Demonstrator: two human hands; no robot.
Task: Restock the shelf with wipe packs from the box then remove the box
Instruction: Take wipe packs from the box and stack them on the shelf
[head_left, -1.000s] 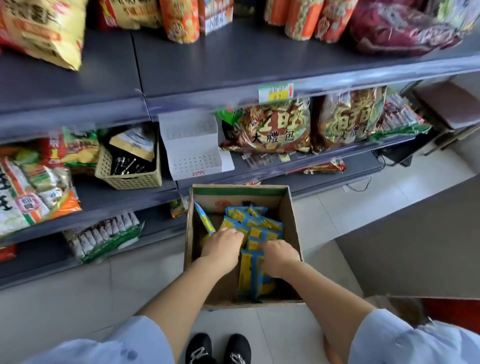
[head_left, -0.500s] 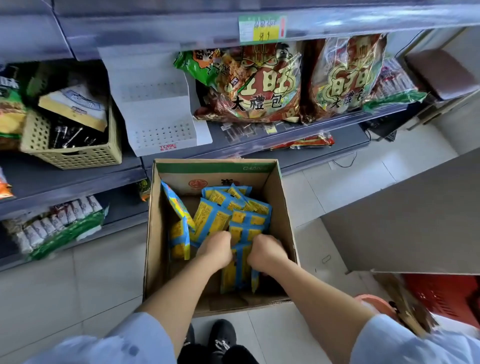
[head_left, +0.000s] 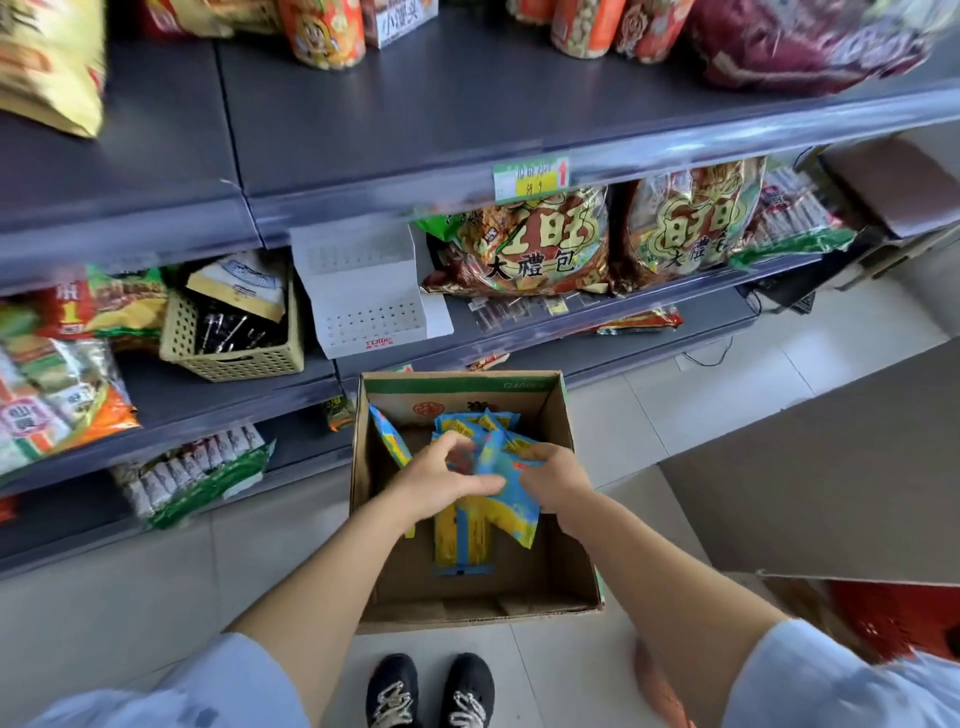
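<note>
An open cardboard box (head_left: 563, 431) stands on the floor below the shelves. Blue and yellow wipe packs (head_left: 465, 540) lie inside it, and one leans against the left wall. Both hands are over the box. My right hand (head_left: 553, 475) grips a bunch of wipe packs (head_left: 511, 512) lifted off the pile. My left hand (head_left: 441, 480) closes on the same bunch from the left, thumb on top. The lower packs are partly hidden by my hands.
Grey shelves (head_left: 467, 114) rise behind the box. A white perforated display stand (head_left: 363, 291) sits on the middle shelf beside a beige basket (head_left: 234, 358) and large snack bags (head_left: 524, 244). Another cardboard box (head_left: 831, 467) is to the right. My shoes (head_left: 431, 691) are near the box.
My hands have risen from the pile with a bunch of wipe packs held between them. The view has tilted up, showing the upper shelf again.
</note>
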